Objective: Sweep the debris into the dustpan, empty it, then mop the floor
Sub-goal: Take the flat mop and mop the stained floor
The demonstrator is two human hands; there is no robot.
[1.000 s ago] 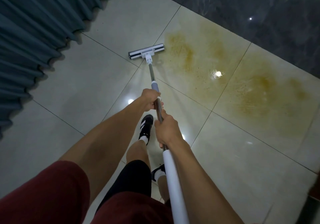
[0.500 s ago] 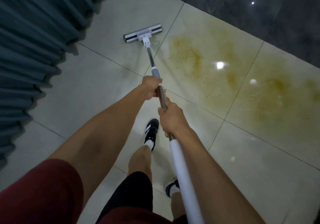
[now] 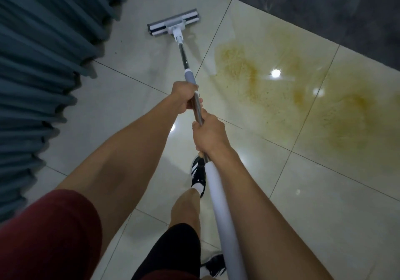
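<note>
Head view, looking down along a mop held in both hands. The left hand (image 3: 185, 96) grips the metal part of the mop handle (image 3: 184, 55) just below the grey collar (image 3: 190, 76), its fingers curled round the shaft. The right hand (image 3: 208, 134) grips the same shaft just behind the left, nearer the body, fingers wrapped round it where the metal meets the white sleeve (image 3: 223, 214) of the handle. The two hands lie close together but apart, with a short length of bare metal between them.

The flat mop head (image 3: 173, 25) lies on the tiled floor (image 3: 129, 111) towards the far edge of the pale tiles, near the foot of the blue-grey curtain (image 3: 43, 52) that runs along the left edge of the floor. Its long side lies roughly crosswise to the handle, slightly tilted, with the white joint (image 3: 177, 34) at its middle.

A broad yellow-brown stain (image 3: 292, 89) spreads over the pale tiles to the right of the handle, reaching towards the right edge of the floor; the mop head sits well to the left of it, on an unstained tile. Dark polished tiles (image 3: 324, 20) border the pale floor at the far right. Bright reflections of lamps show on the wet-looking surface.

Below the hands, a black-and-white shoe (image 3: 198, 172) stands on the floor just beside the white sleeve. Red sleeves (image 3: 49, 236) and black shorts (image 3: 173, 251) fill the near edge.
</note>
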